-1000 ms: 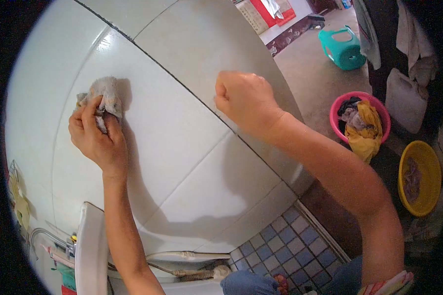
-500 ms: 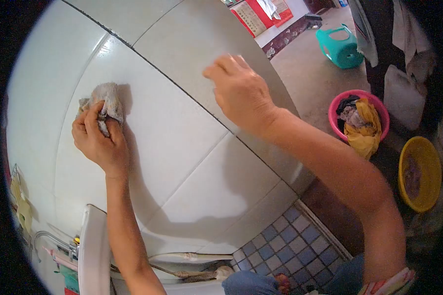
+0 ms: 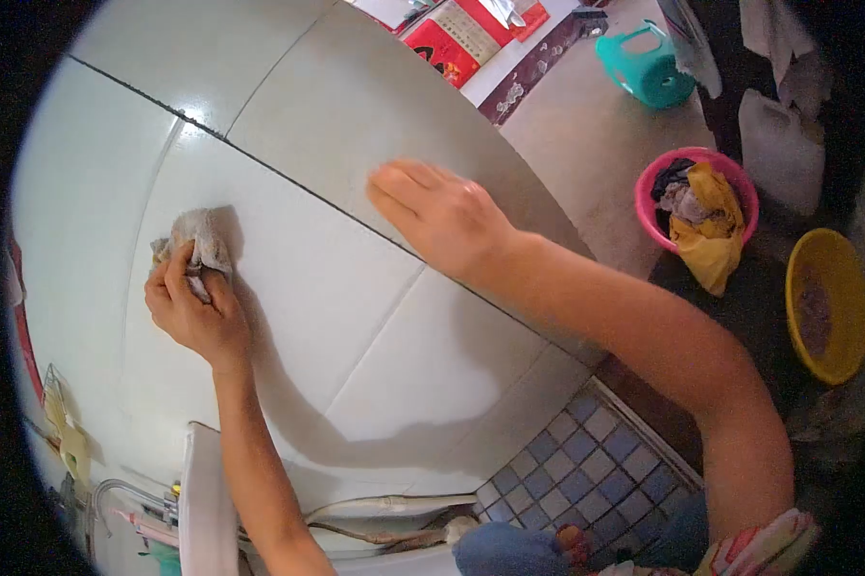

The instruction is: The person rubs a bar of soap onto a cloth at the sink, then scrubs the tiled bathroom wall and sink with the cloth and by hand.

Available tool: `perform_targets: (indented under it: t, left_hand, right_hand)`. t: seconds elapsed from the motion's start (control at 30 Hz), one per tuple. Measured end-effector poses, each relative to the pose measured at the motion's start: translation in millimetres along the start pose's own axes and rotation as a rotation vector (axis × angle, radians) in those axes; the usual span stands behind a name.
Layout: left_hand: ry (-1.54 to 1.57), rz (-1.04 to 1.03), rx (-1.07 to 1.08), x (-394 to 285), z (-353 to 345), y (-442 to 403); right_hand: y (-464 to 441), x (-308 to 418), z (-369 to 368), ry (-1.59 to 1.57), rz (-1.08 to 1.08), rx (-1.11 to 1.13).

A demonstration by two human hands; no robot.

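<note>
My left hand (image 3: 197,302) is closed on a grey, crumpled rag (image 3: 202,240) and holds it against the white tiled wall (image 3: 308,288). Shadow from the hand and arm falls on the tile to the right. Higher and to the right, my right hand (image 3: 442,211) is over the wall beyond the dark joint line, with its fingers reaching left and slightly blurred. Nothing shows in it; whether the fingertips touch the tile I cannot tell.
A white washbasin (image 3: 209,499) with a curved tap (image 3: 116,485) stands at lower left. Pipes run below the wall beside blue-grey floor tiles (image 3: 576,461). At right are a pink basin (image 3: 647,197) of cloths, a yellow basin (image 3: 850,317) and a green plastic stool (image 3: 658,77).
The view has shifted, so the wall's joint line sits lower and further left. My right hand has moved left and down in view; my left hand still grips the rag.
</note>
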State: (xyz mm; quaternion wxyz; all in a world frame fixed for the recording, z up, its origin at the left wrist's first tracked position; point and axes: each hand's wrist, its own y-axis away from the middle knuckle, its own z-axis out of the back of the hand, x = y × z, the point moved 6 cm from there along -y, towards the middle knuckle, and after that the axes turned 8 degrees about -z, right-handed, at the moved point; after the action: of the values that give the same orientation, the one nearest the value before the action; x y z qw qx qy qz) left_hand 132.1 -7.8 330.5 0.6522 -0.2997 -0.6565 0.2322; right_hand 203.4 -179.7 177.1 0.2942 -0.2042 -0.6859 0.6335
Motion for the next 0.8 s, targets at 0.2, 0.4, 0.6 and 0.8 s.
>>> perform_targets:
  t: [0.2, 0.4, 0.6, 0.8]
  left_hand:
    - [0.058, -0.025, 0.039, 1.3, -0.1, 3.5]
    - [-0.009, -0.004, 0.012, -4.0, -0.8, 3.0]
    - [0.058, -0.003, 0.049, 0.3, -3.2, 3.6]
    - [0.009, -0.102, 0.039, -9.3, -23.5, -41.0]
  right_hand:
    - [92.3, -2.8, -1.5, 0.112, 0.07, 0.168]
    - [46.5, -21.2, -0.2, 0.074, -0.087, 0.126]
    - [68.9, -6.4, -4.9, 0.176, -0.118, 0.012]
    - [164.5, 17.7, -12.3, 0.06, -0.417, 0.72]
